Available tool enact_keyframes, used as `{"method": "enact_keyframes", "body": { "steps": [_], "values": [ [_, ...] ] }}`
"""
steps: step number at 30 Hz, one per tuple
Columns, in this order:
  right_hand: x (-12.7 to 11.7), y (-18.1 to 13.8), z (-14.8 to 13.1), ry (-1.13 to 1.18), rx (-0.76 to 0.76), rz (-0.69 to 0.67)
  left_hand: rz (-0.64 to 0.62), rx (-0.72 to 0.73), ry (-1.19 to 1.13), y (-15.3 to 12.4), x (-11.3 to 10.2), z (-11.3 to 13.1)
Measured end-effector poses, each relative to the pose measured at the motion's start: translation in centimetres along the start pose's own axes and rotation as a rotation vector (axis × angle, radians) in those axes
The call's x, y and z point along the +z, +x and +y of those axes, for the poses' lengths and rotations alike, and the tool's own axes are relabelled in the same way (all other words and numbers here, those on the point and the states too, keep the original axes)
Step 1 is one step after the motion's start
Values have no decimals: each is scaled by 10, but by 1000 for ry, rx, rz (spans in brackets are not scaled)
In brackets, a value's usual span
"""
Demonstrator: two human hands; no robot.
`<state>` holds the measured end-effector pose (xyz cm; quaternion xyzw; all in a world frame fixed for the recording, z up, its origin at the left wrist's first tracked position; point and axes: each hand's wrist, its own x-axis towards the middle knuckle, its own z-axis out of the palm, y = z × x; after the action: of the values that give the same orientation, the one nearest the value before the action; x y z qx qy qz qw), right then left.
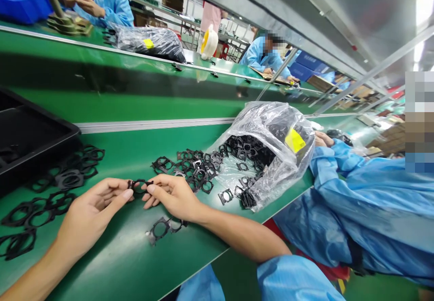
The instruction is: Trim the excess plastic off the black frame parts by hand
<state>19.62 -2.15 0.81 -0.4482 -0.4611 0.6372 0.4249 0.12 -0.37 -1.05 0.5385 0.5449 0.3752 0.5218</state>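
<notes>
My left hand (93,208) and my right hand (171,195) meet over the green bench, both pinched on one small black plastic ring part (138,185) held between their fingertips. A joined pair of the same black parts (164,228) lies on the bench just under my right wrist. Beyond my right hand a loose heap of black ring parts (193,167) spills from an open clear plastic bag (271,147) with a yellow label. To my left, several black ring parts (50,192) lie spread flat.
A black tray (30,138) sits at the far left. The green conveyor belt (135,88) runs behind a metal rail. Another bag of black parts (149,43) lies across it. A co-worker's blue sleeve (356,192) is at my right; other people in blue sit opposite.
</notes>
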Motion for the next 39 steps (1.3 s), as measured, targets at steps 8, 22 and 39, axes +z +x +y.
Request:
{"method": "enact_keyframes", "body": {
  "steps": [8, 22, 39],
  "values": [
    [-6, 8, -4, -11, 36, 87, 135, 285, 86, 3, 5, 7],
    [-8, 18, -16, -150, -2, 19, 140, 809, 432, 9, 0, 16],
    [-6, 16, -18, -136, -16, -38, 34, 838, 400, 11, 1, 10]
  ]
}}
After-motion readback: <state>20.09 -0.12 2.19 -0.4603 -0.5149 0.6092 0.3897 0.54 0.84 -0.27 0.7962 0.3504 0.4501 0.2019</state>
